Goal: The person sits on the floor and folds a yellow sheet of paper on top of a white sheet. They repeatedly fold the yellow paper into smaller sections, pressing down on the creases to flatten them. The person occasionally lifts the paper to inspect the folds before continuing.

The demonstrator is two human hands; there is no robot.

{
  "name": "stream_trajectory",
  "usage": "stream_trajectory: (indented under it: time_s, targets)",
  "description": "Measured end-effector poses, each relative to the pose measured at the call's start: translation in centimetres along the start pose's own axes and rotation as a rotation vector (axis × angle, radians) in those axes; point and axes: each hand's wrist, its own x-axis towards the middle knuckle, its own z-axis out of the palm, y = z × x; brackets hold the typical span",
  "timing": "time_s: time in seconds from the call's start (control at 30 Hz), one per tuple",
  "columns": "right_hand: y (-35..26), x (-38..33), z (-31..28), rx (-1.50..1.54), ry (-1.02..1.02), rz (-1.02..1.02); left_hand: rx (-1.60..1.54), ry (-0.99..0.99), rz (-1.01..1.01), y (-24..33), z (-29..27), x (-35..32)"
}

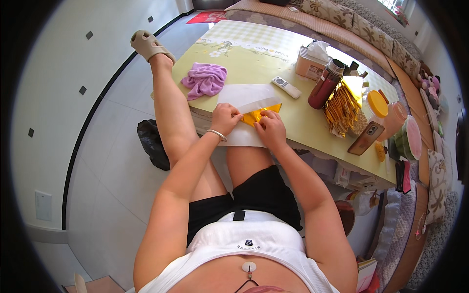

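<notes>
Foil is the work here: a small gold foil sheet [261, 116] lies at the near edge of the table [254, 63], on a white paper sheet [246, 97] that hangs over that edge. The left hand [224, 118] is curled, its fingertips pinching the foil's left side; the right hand [270, 129] is likewise closed, fingers pressing the foil's right corner. The sheet looks partly creased, so I judge one piece to be mid-fold, with plenty left to do: a thick stack of gold foil sheets [342, 107] waits to the right of the foil in hand, apparently unfolded. No finished pieces show anywhere that I can make out.

Measured from that foil sheet: a purple cloth [205, 79] lies up and to the left, a white remote [287, 87] just beyond it, and a dark red bottle [325, 84] stands further right. A boxy tissue box [311, 63] sits behind the bottle. Right of the stack stands an orange-lidded jar [378, 105], with a phone [366, 138] in an orange-brown case lying nearer. Labels are too small to tell.
</notes>
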Motion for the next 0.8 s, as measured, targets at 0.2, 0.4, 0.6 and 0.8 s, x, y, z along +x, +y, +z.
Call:
stream_trajectory:
  time_s: [0.2, 0.4, 0.6, 0.8]
  targets:
    - [-0.4, 0.3, 0.2, -0.054, -0.004, 0.048, 0.100, 0.017, -0.116, 0.9, 0.7, 0.5]
    - [-0.8, 0.5, 0.4, -0.112, 0.032, -0.008, 0.187, -0.025, -0.178, 1.3, 1.0, 1.0]
    - [-0.1, 0.3, 0.9, -0.232, 0.014, -0.128, 0.229, -0.011, -0.159, 1.9, 0.9, 1.1]
    - [0.1, -0.1, 1.3, -0.320, -0.010, -0.135, 0.282, 0.086, 0.010, 3.0, 0.3, 0.4]
